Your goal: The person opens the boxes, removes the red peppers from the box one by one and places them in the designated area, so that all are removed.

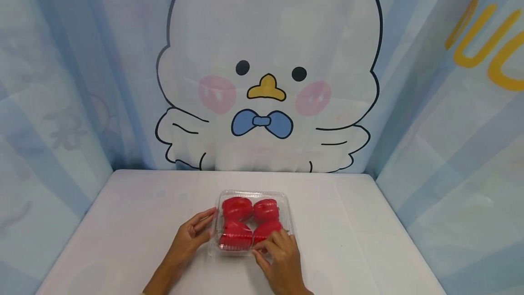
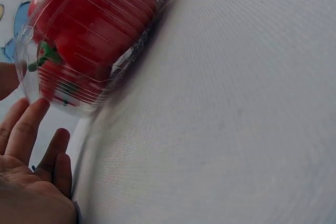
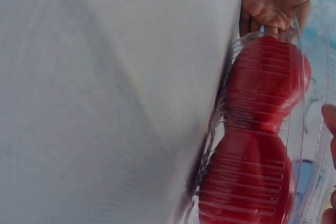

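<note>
Several red bell peppers (image 1: 237, 208) sit in a clear plastic clamshell container (image 1: 212, 248), low on the middle of the table. A green stem (image 2: 50, 52) shows through its side in the left wrist view. My left hand (image 1: 189, 236) is at the container's left side, fingertips and thumb right at the edge, fingers fairly straight. At the front right corner, my right hand (image 1: 282, 256) pinches the edge of the clear lid (image 3: 316, 182) between thumb and fingers. In the right wrist view a gap shows between that lid edge and the base holding the peppers.
The container stands on a table with a white cloth (image 1: 348, 231). Pale blue curtains (image 1: 53, 104) hang on both sides, and a backdrop with a cartoon bird (image 1: 266, 22) rises behind the table's far edge.
</note>
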{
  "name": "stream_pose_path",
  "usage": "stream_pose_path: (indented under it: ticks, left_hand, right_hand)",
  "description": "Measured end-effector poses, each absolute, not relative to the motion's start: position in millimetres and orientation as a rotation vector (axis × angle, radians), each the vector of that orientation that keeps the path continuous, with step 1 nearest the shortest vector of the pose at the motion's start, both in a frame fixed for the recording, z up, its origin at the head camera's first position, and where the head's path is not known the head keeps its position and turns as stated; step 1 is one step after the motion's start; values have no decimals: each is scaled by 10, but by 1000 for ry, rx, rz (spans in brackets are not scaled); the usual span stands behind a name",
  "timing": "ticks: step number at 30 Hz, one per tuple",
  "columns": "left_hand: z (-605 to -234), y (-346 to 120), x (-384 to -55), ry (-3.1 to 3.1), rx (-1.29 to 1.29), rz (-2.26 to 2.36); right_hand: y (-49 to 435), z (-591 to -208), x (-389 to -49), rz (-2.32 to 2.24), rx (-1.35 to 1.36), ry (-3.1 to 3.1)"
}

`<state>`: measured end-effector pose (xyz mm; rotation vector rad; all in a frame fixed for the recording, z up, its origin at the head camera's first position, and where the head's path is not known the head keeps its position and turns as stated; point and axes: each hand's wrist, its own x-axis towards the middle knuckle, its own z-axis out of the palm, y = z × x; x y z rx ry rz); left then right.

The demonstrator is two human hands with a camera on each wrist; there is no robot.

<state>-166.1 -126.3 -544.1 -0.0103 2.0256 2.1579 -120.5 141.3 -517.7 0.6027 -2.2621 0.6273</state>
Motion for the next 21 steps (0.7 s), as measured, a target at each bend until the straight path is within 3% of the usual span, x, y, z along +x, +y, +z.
stream_pose_path:
  ticks: [21]
  left_hand:
    - [-5454, -1254, -1654, 2111, 19, 2107]
  right_hand:
    - [1398, -5110, -1204, 723, 544, -2257]
